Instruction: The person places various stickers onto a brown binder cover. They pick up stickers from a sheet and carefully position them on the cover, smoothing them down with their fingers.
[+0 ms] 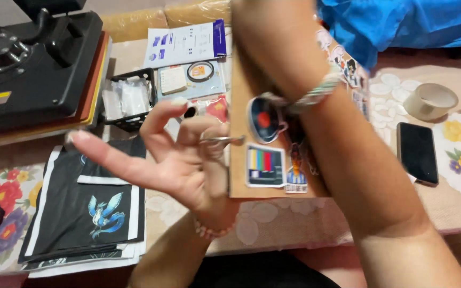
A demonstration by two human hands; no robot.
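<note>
Scissors (pixel 221 141) sit in the left hand (pixel 174 160) at frame centre, thumb and a finger through the metal loops, index and middle fingers spread wide toward the left. Touching them on the right is a brown cardboard sheet (pixel 239 176) covered with stickers (pixel 265 166). The right forearm crosses over the sheet toward the top of the frame; the right hand is cut off there, so its grip cannot be told. Lower left lies a black printed shirt (pixel 86 213), upper left a heat press (pixel 33 69), right a phone (pixel 416 153) and tape roll (pixel 431 101).
</note>
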